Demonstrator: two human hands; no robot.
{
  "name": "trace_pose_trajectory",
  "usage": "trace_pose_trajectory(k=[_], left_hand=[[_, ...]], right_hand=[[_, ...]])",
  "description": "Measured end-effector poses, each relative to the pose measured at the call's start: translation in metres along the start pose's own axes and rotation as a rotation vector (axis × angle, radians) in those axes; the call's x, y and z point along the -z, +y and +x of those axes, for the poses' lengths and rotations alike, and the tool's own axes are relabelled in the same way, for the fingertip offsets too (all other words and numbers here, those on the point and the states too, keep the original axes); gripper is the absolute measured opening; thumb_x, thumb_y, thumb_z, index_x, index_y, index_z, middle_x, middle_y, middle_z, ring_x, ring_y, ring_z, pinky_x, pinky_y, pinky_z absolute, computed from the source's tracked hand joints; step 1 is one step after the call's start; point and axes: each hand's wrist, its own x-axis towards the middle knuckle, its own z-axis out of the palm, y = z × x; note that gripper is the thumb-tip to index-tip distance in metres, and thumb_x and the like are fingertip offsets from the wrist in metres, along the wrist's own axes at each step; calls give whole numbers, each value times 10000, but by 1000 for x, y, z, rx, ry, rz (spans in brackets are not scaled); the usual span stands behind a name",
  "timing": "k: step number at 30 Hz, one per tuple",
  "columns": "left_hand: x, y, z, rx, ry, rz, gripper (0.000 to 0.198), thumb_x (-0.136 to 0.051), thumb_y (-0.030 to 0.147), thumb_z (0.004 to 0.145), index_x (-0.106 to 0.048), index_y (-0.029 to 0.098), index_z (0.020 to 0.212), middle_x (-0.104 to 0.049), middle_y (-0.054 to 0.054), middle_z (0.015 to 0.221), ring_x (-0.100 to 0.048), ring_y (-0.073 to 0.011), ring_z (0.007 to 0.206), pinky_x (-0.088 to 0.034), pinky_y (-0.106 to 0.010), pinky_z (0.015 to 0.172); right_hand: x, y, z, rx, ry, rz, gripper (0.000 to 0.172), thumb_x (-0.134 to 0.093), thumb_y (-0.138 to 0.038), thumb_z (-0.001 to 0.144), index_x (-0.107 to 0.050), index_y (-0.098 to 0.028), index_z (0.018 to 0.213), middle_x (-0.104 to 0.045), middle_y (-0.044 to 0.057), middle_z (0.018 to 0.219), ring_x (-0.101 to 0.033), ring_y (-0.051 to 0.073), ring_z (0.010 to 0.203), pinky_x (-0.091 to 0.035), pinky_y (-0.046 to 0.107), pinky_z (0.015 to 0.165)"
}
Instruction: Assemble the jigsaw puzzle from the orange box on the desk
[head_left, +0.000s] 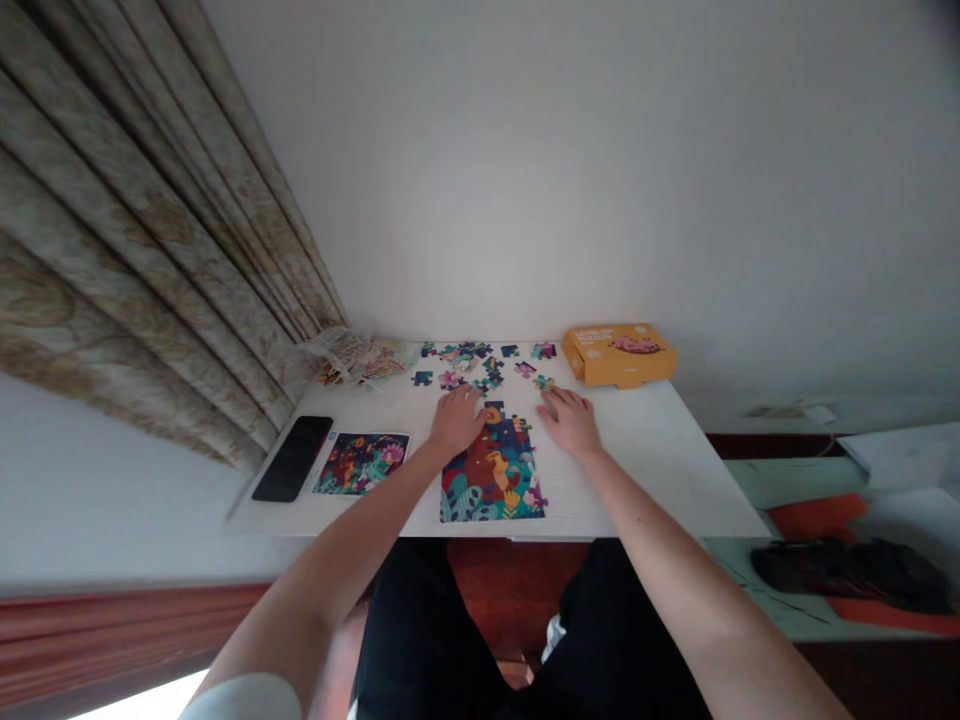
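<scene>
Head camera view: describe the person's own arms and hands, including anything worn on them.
The left hand and right hand are bare, with no gloves, watch or bracelet showing. The left arm ends at a short, pale sleeve; no sleeve shows on the right arm.

A white table (645,450) holds a phone (292,458), picture card (361,463), part-built jigsaw puzzle (491,472), loose pieces (450,379), plastic bag (360,358) and orange box (619,355).

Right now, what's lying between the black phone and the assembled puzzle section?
In the head view, a printed picture card lies between the phone and the puzzle, with the left forearm crossing beside it.
</scene>
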Motion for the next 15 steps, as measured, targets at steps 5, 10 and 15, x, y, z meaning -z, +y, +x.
trace_pose_trajectory(k=[5,10,15], left_hand=[[-3,-27,71,48,-86,36,525,-380,355,1079,-416,231,1588,-371,-128,1681,-346,-293,1547,-311,-521,1245],[-9,-55,84,78,-246,50,580,-301,424,1088,-302,287,1652,-266,-108,1729,-273,-335,1580,-247,-666,1229],[-6,-83,65,117,-194,107,581,-259,453,1088,-297,321,1653,-286,-99,1724,-323,-333,1558,-233,-674,1227]], right_hand=[[3,-1,1,-39,-46,-26,465,-423,-425,1052,-634,-220,1411,-572,139,1532,-503,304,1386,-379,486,1106],[1,-1,4,-47,-47,-10,460,-438,-423,1045,-631,-222,1411,-567,144,1533,-497,310,1389,-375,490,1108],[-3,1,3,-51,-14,17,457,-451,-431,1040,-639,-205,1390,-581,156,1513,-497,309,1380,-360,480,1113]])
